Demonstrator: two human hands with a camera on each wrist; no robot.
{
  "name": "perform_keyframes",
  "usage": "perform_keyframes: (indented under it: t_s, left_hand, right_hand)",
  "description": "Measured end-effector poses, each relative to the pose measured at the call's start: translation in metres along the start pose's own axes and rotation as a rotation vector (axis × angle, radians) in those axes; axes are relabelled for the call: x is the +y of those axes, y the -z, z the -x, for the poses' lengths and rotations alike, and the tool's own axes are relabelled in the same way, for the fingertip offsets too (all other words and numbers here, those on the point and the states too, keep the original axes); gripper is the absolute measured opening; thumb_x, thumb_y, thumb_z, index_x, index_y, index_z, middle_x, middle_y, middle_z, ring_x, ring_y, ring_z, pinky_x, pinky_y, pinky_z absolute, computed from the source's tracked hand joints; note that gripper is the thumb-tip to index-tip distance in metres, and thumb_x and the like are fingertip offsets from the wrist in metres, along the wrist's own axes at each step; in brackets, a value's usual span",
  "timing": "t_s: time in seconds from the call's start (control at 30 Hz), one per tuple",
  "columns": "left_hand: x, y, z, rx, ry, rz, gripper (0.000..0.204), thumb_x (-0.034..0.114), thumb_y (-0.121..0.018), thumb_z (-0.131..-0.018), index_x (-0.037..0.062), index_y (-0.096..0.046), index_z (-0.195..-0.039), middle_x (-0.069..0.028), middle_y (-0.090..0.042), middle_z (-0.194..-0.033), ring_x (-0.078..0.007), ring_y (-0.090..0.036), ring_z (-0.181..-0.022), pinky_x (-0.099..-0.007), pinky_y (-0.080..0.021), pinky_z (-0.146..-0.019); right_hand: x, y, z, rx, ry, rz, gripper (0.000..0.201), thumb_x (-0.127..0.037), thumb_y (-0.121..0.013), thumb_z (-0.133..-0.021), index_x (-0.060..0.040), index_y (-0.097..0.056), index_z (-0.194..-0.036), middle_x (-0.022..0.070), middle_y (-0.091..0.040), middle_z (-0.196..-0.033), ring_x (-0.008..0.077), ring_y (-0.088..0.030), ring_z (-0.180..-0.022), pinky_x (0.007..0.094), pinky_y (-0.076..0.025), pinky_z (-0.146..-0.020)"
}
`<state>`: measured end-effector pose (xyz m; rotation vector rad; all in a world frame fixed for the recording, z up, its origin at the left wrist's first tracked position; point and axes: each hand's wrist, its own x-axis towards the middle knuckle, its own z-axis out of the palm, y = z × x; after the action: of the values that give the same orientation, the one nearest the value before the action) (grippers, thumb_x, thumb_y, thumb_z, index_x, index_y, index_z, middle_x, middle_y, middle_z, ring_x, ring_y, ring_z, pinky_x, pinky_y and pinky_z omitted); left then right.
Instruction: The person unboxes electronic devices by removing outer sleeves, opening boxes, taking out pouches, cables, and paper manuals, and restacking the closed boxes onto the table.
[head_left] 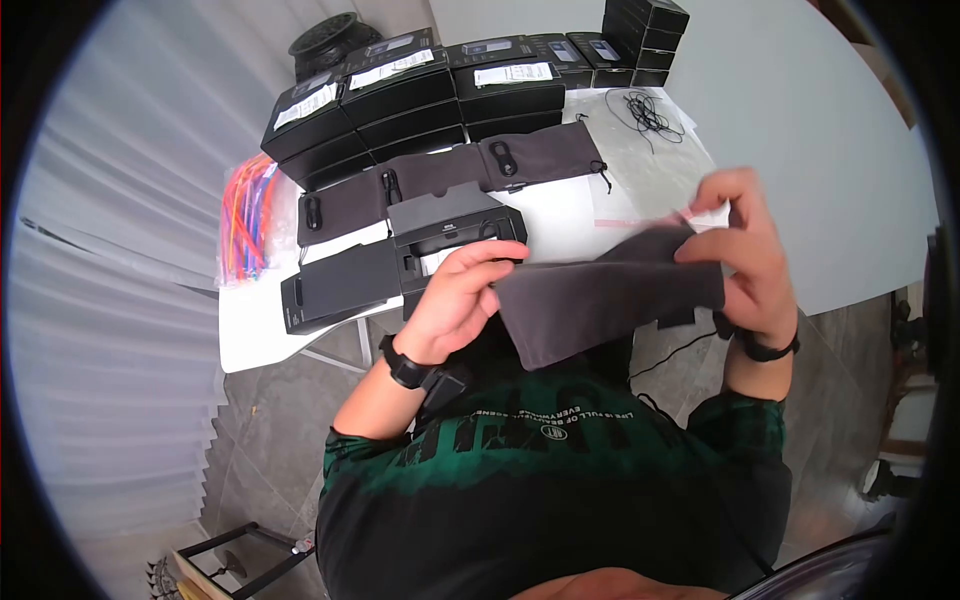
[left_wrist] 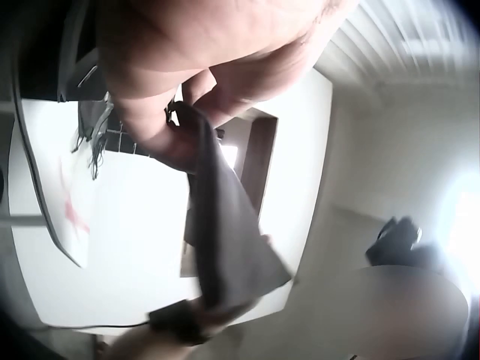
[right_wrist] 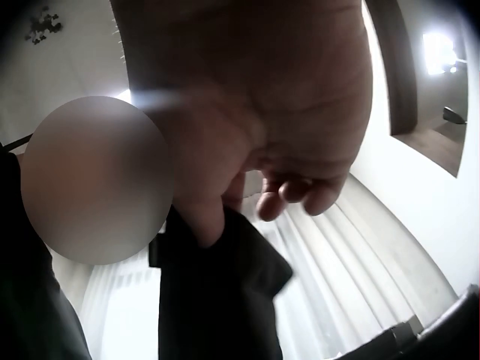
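Observation:
A dark grey cloth pouch (head_left: 610,305) is stretched between both hands, in front of the chest and over the table's near edge. My left hand (head_left: 460,300) pinches its upper left corner between thumb and fingers. At the other end my right hand (head_left: 750,260) grips the cloth, thumb against it and several fingers curled above. In the left wrist view the pouch (left_wrist: 225,232) hangs from the left fingertips; the right wrist view shows its dark cloth (right_wrist: 217,300) under the right thumb. Just beyond the left hand an open black box (head_left: 455,235) stands with its flap raised.
Three similar pouches (head_left: 435,172) lie in a row, coiled black cables on them. Stacked black boxes (head_left: 405,100) line the back of the white table (head_left: 255,330). A black box lid (head_left: 345,285), a bag of coloured strips (head_left: 250,225) and loose black cord (head_left: 645,115) lie around.

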<state>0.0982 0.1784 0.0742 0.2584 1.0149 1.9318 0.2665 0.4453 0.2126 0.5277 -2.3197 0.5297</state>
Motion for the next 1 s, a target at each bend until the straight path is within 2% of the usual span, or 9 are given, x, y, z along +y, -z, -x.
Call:
perform_keyframes:
  t_s: [0.1, 0.17, 0.23, 0.37, 0.5, 0.67, 0.77, 0.83, 1.0]
  left_hand:
    - [0.002, -0.019, -0.004, 0.015, -0.064, -0.324, 0.021, -0.002, -0.059, -0.099, -0.0046, -0.071, -0.116, -0.0063, -0.067, -0.098, -0.0115, -0.065, -0.081, -0.0236, -0.054, -0.077]
    - [0.009, -0.018, -0.013, -0.041, -0.432, -0.721, 0.021, 0.002, -0.06, -0.099, -0.0035, -0.072, -0.115, -0.0039, -0.063, -0.091, -0.0108, -0.061, -0.076, -0.0248, -0.052, -0.075]
    - [0.038, -0.028, -0.012, -0.128, -0.423, -0.548, 0.032, 0.021, -0.063, -0.1, -0.0036, -0.071, -0.119, -0.0042, -0.062, -0.086, -0.0124, -0.062, -0.08, -0.0254, -0.049, -0.076]
    - [0.091, -0.085, -0.022, -0.394, -0.688, -0.97, 0.039, 0.019, -0.082, -0.086, 0.0007, -0.072, -0.119, -0.004, -0.06, -0.088, -0.0117, -0.059, -0.084, -0.0262, -0.051, -0.076]
    - [0.111, -0.119, -0.044, -0.46, -0.421, -1.33, 0.019, 0.013, -0.082, -0.086, -0.0012, -0.077, -0.097, 0.0009, -0.065, -0.087, -0.0084, -0.059, -0.084, -0.0246, -0.047, -0.075]
    - [0.117, -0.124, -0.062, -0.482, -0.211, -1.129, 0.016, 0.015, -0.076, -0.093, -0.0008, -0.078, -0.093, 0.0013, -0.067, -0.085, -0.0061, -0.061, -0.073, -0.0221, -0.049, -0.065]
    - [0.123, -0.119, -0.066, -0.451, -0.229, -1.011, 0.018, 0.019, -0.072, -0.097, 0.0022, -0.077, -0.095, 0.0, -0.069, -0.085, -0.0036, -0.063, -0.07, -0.0177, -0.049, -0.059]
    - [0.133, -0.126, -0.054, -0.193, -0.069, -0.901, 0.021, 0.024, -0.073, -0.096, 0.0037, -0.078, -0.098, 0.0008, -0.072, -0.087, -0.0039, -0.065, -0.072, -0.017, -0.053, -0.063]
    - [0.124, -0.099, -0.09, -0.31, -0.195, -0.435, 0.01, 0.015, -0.069, -0.099, 0.0059, -0.073, -0.1, -0.0007, -0.073, -0.092, -0.0023, -0.067, -0.076, -0.014, -0.054, -0.062]
  right_hand:
    - [0.001, 0.012, -0.019, -0.113, -0.07, -0.288, 0.026, 0.002, -0.056, -0.069, -0.0045, -0.069, -0.091, 0.0132, -0.068, -0.094, 0.0311, -0.065, -0.083, 0.037, -0.051, -0.072]
    - [0.002, 0.026, -0.034, -0.263, -0.118, -0.255, 0.018, -0.001, -0.064, -0.077, -0.0041, -0.068, -0.094, 0.0121, -0.07, -0.092, 0.031, -0.067, -0.081, 0.0375, -0.052, -0.072]
    - [0.001, 0.02, -0.055, -0.313, 0.089, -0.004, 0.014, -0.011, -0.073, -0.083, -0.0031, -0.067, -0.094, 0.0108, -0.068, -0.084, 0.032, -0.066, -0.075, 0.0383, -0.051, -0.068]
    - [0.0, 0.005, -0.079, -0.554, -0.082, 0.014, 0.021, -0.017, -0.078, -0.083, -0.0053, -0.065, -0.094, 0.012, -0.067, -0.08, 0.0347, -0.065, -0.075, 0.0407, -0.051, -0.068]
    - [0.015, -0.006, -0.08, -0.485, -0.204, -0.108, 0.026, -0.016, -0.081, -0.081, -0.0049, -0.062, -0.093, 0.0077, -0.059, -0.074, 0.0254, -0.059, -0.069, 0.0377, -0.048, -0.065]
    - [0.039, 0.003, -0.061, -0.463, -0.397, -0.197, 0.035, -0.016, -0.082, -0.081, -0.0059, -0.064, -0.109, 0.0031, -0.063, -0.084, 0.0172, -0.06, -0.081, 0.0341, -0.05, -0.073]
    - [0.075, -0.006, -0.027, -0.48, -0.478, -0.515, 0.049, -0.014, -0.082, -0.081, -0.004, -0.064, -0.126, 0.0035, -0.069, -0.106, 0.0142, -0.064, -0.098, 0.0311, -0.052, -0.088]
    - [0.092, -0.028, -0.002, -0.236, -0.57, -1.16, 0.068, -0.01, -0.081, -0.081, 0.001, -0.054, -0.143, 0.0103, -0.065, -0.131, 0.0182, -0.063, -0.118, 0.0333, -0.049, -0.105]
    - [0.118, -0.128, 0.063, -0.203, -0.689, -1.599, 0.073, -0.012, -0.075, -0.086, 0.0025, -0.044, -0.15, 0.0173, -0.06, -0.14, 0.0265, -0.058, -0.131, 0.0414, -0.046, -0.112]
